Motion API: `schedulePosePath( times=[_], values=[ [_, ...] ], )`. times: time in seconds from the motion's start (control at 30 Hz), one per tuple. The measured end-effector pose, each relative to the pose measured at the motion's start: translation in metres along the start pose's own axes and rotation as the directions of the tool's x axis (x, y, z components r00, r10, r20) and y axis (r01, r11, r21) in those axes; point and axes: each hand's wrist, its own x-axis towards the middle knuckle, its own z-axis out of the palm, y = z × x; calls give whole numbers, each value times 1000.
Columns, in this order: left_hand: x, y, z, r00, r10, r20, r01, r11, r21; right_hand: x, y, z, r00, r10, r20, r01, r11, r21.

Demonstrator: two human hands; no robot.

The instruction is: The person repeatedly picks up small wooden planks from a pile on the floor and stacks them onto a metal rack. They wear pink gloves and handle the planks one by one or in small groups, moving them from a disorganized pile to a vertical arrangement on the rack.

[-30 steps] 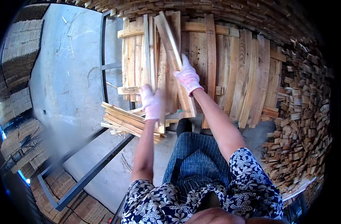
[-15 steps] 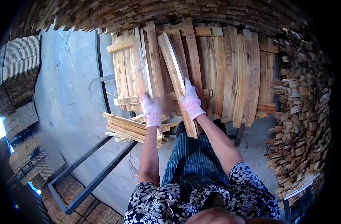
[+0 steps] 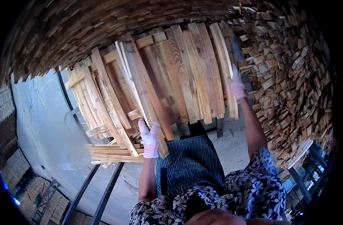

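Both my hands wear pinkish-white knit gloves. My left hand (image 3: 149, 139) is at the near end of a long slanting wooden plank (image 3: 138, 90) with a pale edge, its thumb on the face and its fingers at the left edge. A second plank (image 3: 150, 88) lies close against it on the right. My right hand (image 3: 237, 85) is closed around another pale-edged plank (image 3: 224, 56) at the right end of the slatted row; its palm side is hidden. Beneath lies a row of side-by-side boards (image 3: 192, 75) across two crosswise battens (image 3: 74, 79).
Short boards (image 3: 115, 153) are heaped below the row's left end, by dark metal rails (image 3: 105, 195). A tall wall of stacked wood (image 3: 284, 90) rises close on the right, another stack (image 3: 115, 18) along the far side. Grey floor (image 3: 40, 112) shows at left.
My view has swung right. My right hand has carried its plank to the row's right end. My left hand and the pale-edged plank beside it are farther right along the row.
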Motion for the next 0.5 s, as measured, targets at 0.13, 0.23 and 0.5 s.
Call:
schedulePosePath(
  times=[0.13,0.23,0.5],
  values=[
    [-19,-6,44,993,-60,102,60,998,4,40,22,26,1000,27,8,-27,995,-92],
    [-29,-21,89,988,-68,139,62,997,52,22,20,47,987,-132,94,149,967,-207],
    [-32,3,286,791,-265,552,225,964,140,35,114,21,713,-687,-144,637,719,-277]
  ],
)
